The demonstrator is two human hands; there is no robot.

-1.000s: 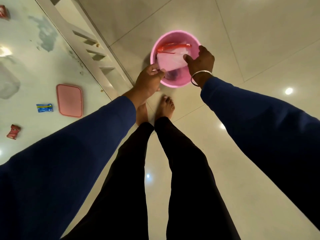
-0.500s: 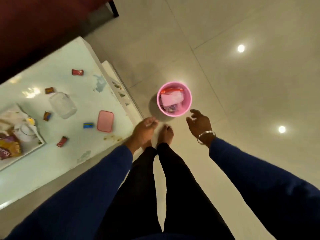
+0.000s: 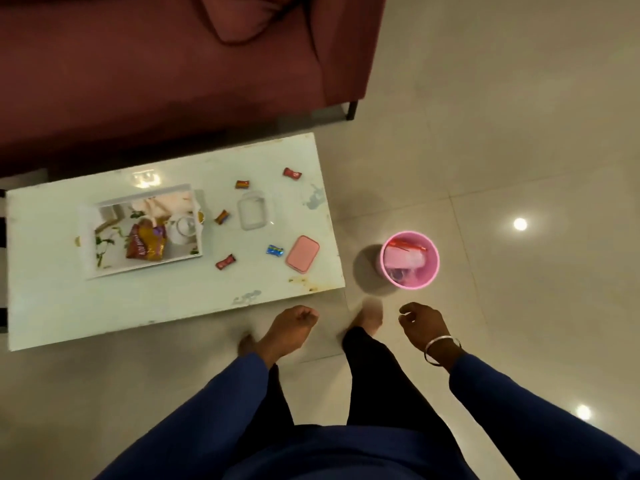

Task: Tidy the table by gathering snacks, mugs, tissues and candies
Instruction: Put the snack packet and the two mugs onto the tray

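Note:
Beside a white low table (image 3: pixel 138 306), a pink bin (image 3: pixel 437 268) stands on the floor with wrappers and a pale packet inside. On the table, a white tray (image 3: pixel 138 270) holds an orange snack bag (image 3: pixel 145 242), a white mug (image 3: pixel 183 228) and crumpled tissues (image 3: pixel 162 206). Several candies lie loose, among them a red one (image 3: pixel 292 173), a blue one (image 3: pixel 275 250) and another red one (image 3: pixel 225 261). My left hand (image 3: pixel 292 327) hangs curled and empty at the table's near right corner. My right hand (image 3: pixel 420 323), loosely curled and empty, hangs just in front of the bin.
A clear jar (image 3: pixel 251 209) and a pink lid (image 3: pixel 302 253) sit on the table's right half. A dark red sofa (image 3: pixel 173 64) runs behind the table. Glossy tiled floor extends to the right of the bin. My bare feet stand between table and bin.
Both hands have let go of the packet in the bin and drawn back. I have straightened up, and the whole table and the sofa have come into view.

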